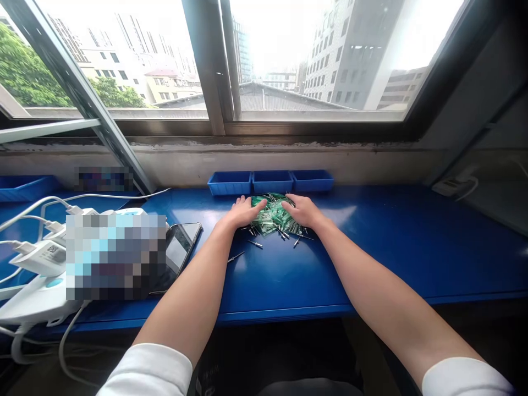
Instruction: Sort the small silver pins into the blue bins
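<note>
A heap of small plastic bags with green markings [270, 219], mixed with slim metal pieces that look like blind rivets, lies on the blue table [264, 286]. At its left edge rests my left hand [244, 212], fingers spread and the thumb reaching over the bags. My right hand [304, 210] touches the opposite side, its fingers extended and its thumb apart. Neither hand grips anything. Several loose rivets are scattered in front of the heap, among them one rivet [255, 243] near the middle and another rivet [236, 257] by my left forearm.
Three blue bins [272, 183] stand in a row behind the heap, against the wall below the window. To the left lie a dark phone [181, 247] and a white power strip [35, 302] with plugged-in chargers and cables. A metal shelf post [94, 104] rises behind them.
</note>
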Action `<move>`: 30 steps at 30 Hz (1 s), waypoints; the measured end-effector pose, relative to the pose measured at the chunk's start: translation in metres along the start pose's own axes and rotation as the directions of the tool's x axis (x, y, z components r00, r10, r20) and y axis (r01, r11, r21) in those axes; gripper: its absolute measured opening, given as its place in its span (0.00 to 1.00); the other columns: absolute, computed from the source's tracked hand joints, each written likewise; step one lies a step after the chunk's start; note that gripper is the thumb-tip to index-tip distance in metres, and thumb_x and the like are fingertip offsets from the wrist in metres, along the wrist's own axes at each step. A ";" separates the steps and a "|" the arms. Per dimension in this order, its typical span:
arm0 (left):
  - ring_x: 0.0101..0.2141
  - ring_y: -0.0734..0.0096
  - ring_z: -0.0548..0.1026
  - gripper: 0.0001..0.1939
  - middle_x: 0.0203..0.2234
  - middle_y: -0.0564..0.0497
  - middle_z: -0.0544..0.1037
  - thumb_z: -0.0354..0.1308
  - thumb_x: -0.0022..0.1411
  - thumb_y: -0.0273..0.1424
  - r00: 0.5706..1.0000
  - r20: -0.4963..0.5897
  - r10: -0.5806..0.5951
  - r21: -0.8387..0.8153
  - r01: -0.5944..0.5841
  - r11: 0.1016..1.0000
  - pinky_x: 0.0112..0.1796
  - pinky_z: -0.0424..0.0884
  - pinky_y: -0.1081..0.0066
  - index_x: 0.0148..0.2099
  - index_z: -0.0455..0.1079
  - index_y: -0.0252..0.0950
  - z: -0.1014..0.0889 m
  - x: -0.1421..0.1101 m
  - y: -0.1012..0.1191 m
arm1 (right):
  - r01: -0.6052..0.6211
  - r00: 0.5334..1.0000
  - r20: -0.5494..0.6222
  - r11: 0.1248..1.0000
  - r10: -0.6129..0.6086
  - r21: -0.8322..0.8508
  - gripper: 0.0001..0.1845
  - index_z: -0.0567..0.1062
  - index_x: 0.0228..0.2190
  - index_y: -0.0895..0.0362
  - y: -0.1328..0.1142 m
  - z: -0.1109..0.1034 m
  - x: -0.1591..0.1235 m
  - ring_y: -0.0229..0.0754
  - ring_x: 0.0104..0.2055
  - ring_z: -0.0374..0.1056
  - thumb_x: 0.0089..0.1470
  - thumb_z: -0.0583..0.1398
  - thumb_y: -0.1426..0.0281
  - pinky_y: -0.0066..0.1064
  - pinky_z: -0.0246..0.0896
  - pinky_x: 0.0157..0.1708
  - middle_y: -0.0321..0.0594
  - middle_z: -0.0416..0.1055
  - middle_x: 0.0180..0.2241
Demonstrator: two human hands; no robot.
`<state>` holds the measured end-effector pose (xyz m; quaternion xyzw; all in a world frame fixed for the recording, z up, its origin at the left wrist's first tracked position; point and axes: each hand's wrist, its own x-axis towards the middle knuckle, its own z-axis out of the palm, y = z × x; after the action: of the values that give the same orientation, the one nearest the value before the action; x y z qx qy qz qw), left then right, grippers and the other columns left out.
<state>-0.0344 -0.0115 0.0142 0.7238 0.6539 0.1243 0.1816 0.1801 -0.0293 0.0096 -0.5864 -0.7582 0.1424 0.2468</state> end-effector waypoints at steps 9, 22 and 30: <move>0.61 0.47 0.55 0.44 0.63 0.36 0.56 0.47 0.56 0.57 0.997 -0.081 0.004 0.003 -0.004 1.000 0.57 0.57 0.57 0.64 0.54 0.31 -0.016 -0.004 -0.002 | -0.020 0.987 -0.162 0.999 0.015 -0.031 0.30 0.69 0.53 0.60 0.005 0.002 0.008 0.47 0.57 0.61 0.58 0.49 0.54 0.32 0.53 0.57 0.46 0.68 0.54; 0.65 0.60 0.45 0.36 0.66 0.49 0.51 0.40 0.62 0.54 0.860 -0.063 0.506 0.099 -0.500 0.861 0.62 0.45 0.63 0.65 0.55 0.38 0.001 -0.010 0.011 | 0.086 0.995 0.048 0.993 -0.082 -0.077 0.42 0.56 0.61 0.60 0.001 0.003 0.004 0.49 0.66 0.45 0.54 0.50 0.48 0.38 0.41 0.63 0.46 0.50 0.64; 0.59 0.50 0.59 0.42 0.60 0.39 0.61 0.45 0.56 0.57 0.918 -0.045 0.394 0.210 -0.377 0.902 0.57 0.55 0.56 0.64 0.57 0.34 0.001 -0.011 0.009 | 0.024 0.995 0.099 0.972 -0.001 -0.233 0.39 0.63 0.58 0.54 -0.004 -0.002 0.003 0.55 0.60 0.56 0.51 0.52 0.45 0.43 0.51 0.58 0.46 0.61 0.58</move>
<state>-0.0270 -0.0231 0.0182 0.8472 0.5140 0.1236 0.0526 0.1772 -0.0276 0.0135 -0.5989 -0.7846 0.0792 0.1394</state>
